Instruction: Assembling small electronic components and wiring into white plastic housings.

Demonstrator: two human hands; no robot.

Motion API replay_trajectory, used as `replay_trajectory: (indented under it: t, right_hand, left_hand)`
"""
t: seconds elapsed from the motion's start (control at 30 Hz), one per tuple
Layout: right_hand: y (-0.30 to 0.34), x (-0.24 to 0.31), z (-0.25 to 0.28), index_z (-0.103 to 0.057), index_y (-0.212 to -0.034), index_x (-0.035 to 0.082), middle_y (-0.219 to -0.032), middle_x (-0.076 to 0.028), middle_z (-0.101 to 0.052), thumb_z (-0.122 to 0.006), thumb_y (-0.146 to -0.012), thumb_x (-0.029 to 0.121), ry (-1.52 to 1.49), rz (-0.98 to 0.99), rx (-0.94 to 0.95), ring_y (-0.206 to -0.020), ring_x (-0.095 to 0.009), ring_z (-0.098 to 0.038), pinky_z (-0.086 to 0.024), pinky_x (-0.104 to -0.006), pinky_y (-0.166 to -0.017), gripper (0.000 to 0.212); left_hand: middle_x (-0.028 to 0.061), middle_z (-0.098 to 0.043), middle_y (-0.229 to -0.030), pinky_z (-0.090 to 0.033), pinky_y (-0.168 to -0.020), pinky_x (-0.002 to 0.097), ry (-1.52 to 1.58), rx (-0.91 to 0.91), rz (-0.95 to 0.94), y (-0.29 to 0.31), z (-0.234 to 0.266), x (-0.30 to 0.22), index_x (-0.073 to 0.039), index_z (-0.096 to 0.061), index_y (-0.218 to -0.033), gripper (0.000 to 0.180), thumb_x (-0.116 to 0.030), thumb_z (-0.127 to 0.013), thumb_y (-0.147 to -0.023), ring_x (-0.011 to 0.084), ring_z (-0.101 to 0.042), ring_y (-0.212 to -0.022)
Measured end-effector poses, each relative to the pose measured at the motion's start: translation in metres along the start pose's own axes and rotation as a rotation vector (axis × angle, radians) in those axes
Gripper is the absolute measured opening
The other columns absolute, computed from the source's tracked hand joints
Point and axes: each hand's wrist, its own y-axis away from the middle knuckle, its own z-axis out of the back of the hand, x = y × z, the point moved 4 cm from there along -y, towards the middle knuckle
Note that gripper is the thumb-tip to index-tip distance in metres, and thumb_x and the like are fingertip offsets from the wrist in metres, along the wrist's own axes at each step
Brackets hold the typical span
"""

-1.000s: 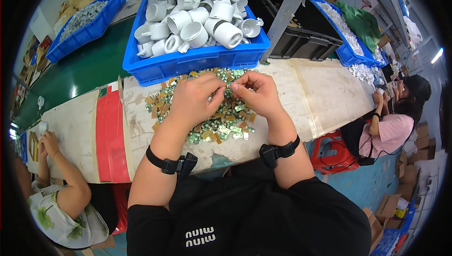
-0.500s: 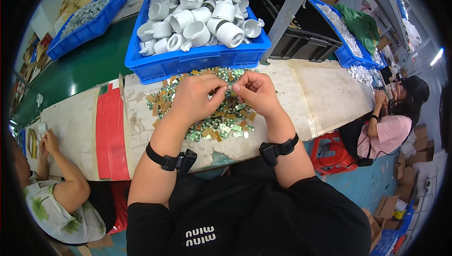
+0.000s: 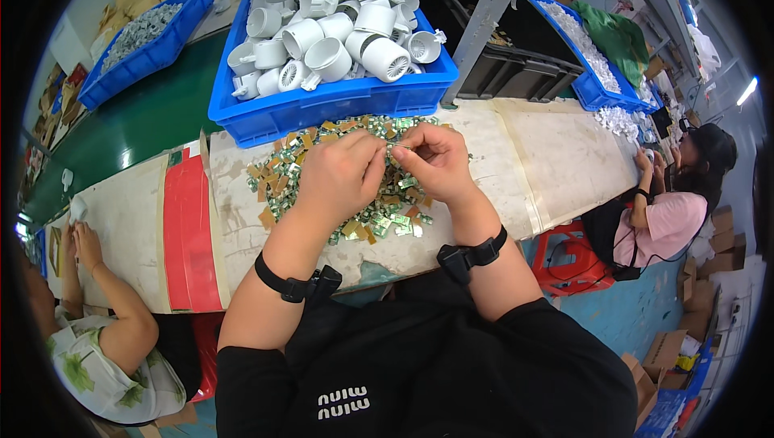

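Over a loose pile of small green circuit boards (image 3: 375, 220) with brown pieces among them, my two hands meet fingertip to fingertip. My left hand (image 3: 343, 170) is closed, thumb and forefinger pinched at the near side of a tiny piece. My right hand (image 3: 439, 162) pinches from the other side, its other fingers curled. Between the fingertips a bit of a small circuit board (image 3: 392, 149) shows; most of it is hidden by the fingers. Black straps with small boxes sit on both my forearms.
Behind the pile stands a blue crate (image 3: 339, 107) heaped with white plastic cups (image 3: 326, 58). A grey metal post (image 3: 492, 27) and a black bin (image 3: 524, 71) are to its right. Red tape (image 3: 187, 228) crosses the worn tabletop at left. Co-workers sit at both sides.
My hands have drawn slightly closer together, and my left fingers have turned upward a little. The view has shifted slightly. The co-workers' hands at both sides have moved a little.
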Motion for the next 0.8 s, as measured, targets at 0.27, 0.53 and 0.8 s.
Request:
replay_trajectory:
  t: [0.27, 0.53, 0.8]
  right_hand:
    - [-0.004, -0.002, -0.003, -0.067, -0.091, 0.002, -0.086, 0.001, -0.067, -0.078, -0.094, 0.006, 0.053, 0.074, -0.002, -0.075, -0.003, -0.056, -0.043, -0.0215, -0.063, 0.012]
    - [-0.008, -0.003, -0.008, -0.065, -0.128, -0.001, -0.079, 0.004, -0.062, -0.08, -0.094, 0.01, -0.259, -0.068, 0.006, -0.074, -0.004, -0.057, -0.047, -0.0213, -0.068, 0.038]
    - [0.004, 0.012, -0.014, -0.065, -0.122, 0.001, -0.067, 0.005, -0.057, -0.069, -0.104, 0.021, -0.014, 0.026, -0.199, -0.061, -0.004, -0.048, -0.04, -0.0242, -0.057, 0.027]
  left_hand:
    - [0.0118, -0.068, -0.08, -0.053, -0.059, 0.0383, 0.033, -0.038, 0.055, -0.001, -0.003, 0.002, -0.002, -0.071, -0.089, 0.003, -0.005, -0.07, -0.088, 0.0302, -0.067, -0.065]
    - [0.0122, -0.068, -0.079, -0.052, -0.066, 0.0381, 0.143, -0.035, 0.255, 0.017, 0.033, 0.02, -0.001, -0.073, -0.088, 0.017, -0.011, -0.064, -0.098, 0.0302, -0.068, -0.071]
    - [0.0154, -0.069, -0.091, -0.052, -0.069, 0.0463, -0.863, -0.103, 0.421, 0.119, 0.21, 0.135, -0.004, -0.072, -0.098, 0.02, -0.023, -0.065, -0.098, 0.0372, -0.066, -0.077]
